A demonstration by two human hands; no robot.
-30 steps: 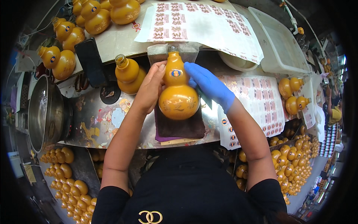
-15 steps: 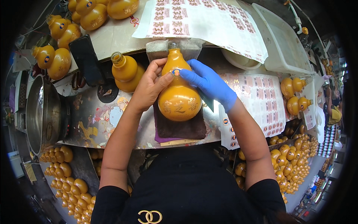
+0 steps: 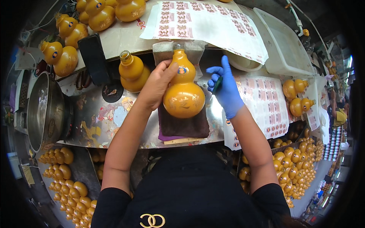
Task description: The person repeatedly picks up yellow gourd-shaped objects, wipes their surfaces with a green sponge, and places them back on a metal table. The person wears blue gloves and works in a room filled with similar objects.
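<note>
A yellow gourd-shaped bottle [image 3: 184, 99] lies on its back on a dark folded cloth [image 3: 183, 128], its clear neck pointing away from me. A small round blue-and-orange decal sits on its upper bulb, and gold characters mark the lower one. My left hand [image 3: 156, 84] grips the bottle's left side near the waist, thumb on the upper bulb. Off to the bottle's right, my blue-gloved right hand [image 3: 227, 89] is raised, thumb up, with its fingers curled round a thin dark green scraper-like piece [image 3: 217, 85], mostly hidden. A pale cloth [image 3: 162, 51] lies under the neck.
Another yellow bottle [image 3: 133, 74] stands left, beside a phone [image 3: 93, 59] and a metal pan [image 3: 45, 112]. Decal sheets [image 3: 213, 32] lie at the back, with more sheets [image 3: 262, 102] at right. A white tub [image 3: 287, 45] stands far right. Several bottles [image 3: 294, 163] fill the lower sides.
My right hand has come off the bottle and moved right, its curled fingers now showing the green piece. My left hand stays on the bottle, which has shifted slightly.
</note>
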